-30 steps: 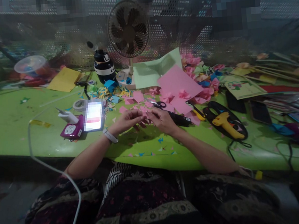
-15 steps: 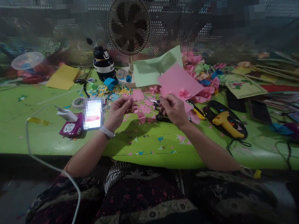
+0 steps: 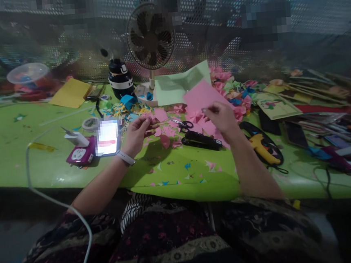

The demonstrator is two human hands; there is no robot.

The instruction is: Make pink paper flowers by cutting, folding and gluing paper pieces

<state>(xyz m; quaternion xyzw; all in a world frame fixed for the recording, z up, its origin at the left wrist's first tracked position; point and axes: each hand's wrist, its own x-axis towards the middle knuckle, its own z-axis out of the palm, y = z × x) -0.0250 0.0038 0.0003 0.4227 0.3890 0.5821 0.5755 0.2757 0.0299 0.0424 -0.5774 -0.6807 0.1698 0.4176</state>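
Black stapler [image 3: 202, 141] uncovered, right hand [image 3: 222, 117] shifted outward

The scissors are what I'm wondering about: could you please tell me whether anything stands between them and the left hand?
Only loose pink paper lies between the left hand and the scissors; nothing visible stands upright there. The stapler lies nearer the person, outside that path.

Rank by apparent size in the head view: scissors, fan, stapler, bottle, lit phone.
Largest to smallest:
1. Fan
2. Bottle and lit phone: look alike, and the phone is nearer the camera, so not ranked
3. Stapler
4. Scissors
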